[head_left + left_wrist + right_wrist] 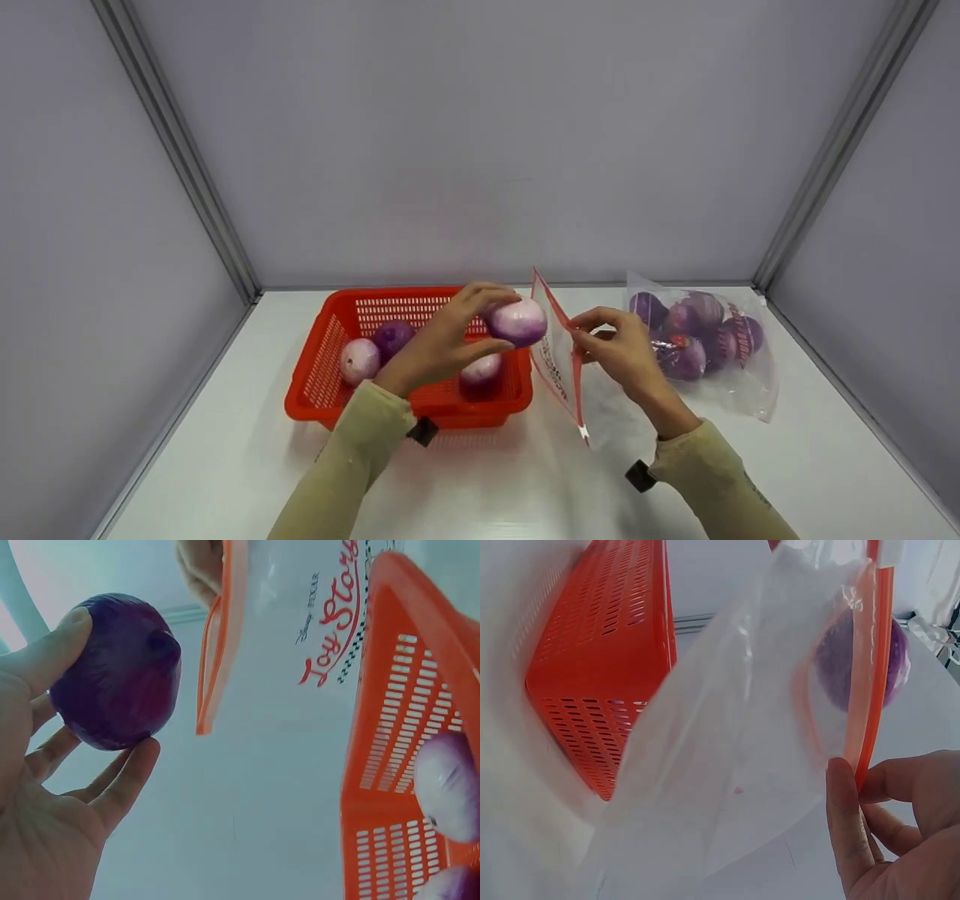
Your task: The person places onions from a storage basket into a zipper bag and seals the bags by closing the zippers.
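Note:
My left hand [454, 337] grips a purple onion [519, 324] between thumb and fingers, above the right side of the red basket [311, 375]. In the left wrist view, the onion's [116, 675] dark tip faces the zip bag [274, 615], which has an orange-red edge and "Toy Story" print. My right hand [619, 349] pinches that edge between thumb and fingers. The bag's mouth stands parted, and the onion is just to its left. From the right wrist, the onion [834, 664] shows partly through the clear plastic, and the bag's body hangs slack.
Inside the basket lie more onions, among them a pale one [360, 361], a dark one [394, 336] and one near the right wall [481, 370]. A clear bag [754, 394] holding several onions lies at the right. Grey panels enclose the white table [225, 450].

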The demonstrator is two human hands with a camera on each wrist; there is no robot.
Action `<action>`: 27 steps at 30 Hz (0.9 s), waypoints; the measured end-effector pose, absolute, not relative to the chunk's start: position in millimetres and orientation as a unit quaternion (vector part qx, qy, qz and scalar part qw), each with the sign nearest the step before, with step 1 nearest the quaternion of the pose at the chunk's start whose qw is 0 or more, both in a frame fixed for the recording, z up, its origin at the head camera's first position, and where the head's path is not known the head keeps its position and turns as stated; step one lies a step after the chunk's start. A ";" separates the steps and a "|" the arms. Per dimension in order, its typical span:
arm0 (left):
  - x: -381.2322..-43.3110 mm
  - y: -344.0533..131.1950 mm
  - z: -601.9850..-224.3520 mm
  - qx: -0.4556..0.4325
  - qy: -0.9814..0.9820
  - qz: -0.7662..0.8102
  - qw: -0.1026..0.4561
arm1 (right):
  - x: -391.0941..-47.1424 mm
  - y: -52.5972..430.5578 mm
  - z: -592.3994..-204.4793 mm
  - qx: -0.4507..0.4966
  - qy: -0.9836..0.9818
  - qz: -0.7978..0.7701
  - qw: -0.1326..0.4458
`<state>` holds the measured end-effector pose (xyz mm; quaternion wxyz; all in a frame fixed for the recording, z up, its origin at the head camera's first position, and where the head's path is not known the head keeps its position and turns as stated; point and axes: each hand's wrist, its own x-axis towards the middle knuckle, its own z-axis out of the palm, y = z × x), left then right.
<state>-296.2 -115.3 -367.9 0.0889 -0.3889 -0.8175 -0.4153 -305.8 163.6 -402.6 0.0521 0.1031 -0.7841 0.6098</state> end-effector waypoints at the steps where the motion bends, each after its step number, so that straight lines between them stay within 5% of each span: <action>1: -295.0 -112.6 -368.9 -0.391 -0.818 -0.413 0.088 | -305.9 163.2 -402.6 0.104 -0.784 0.610 0.051; 27: -290.3 -88.2 -386.7 -0.413 -0.871 -0.210 0.161 | -307.4 159.6 -397.7 0.117 -0.778 0.615 0.053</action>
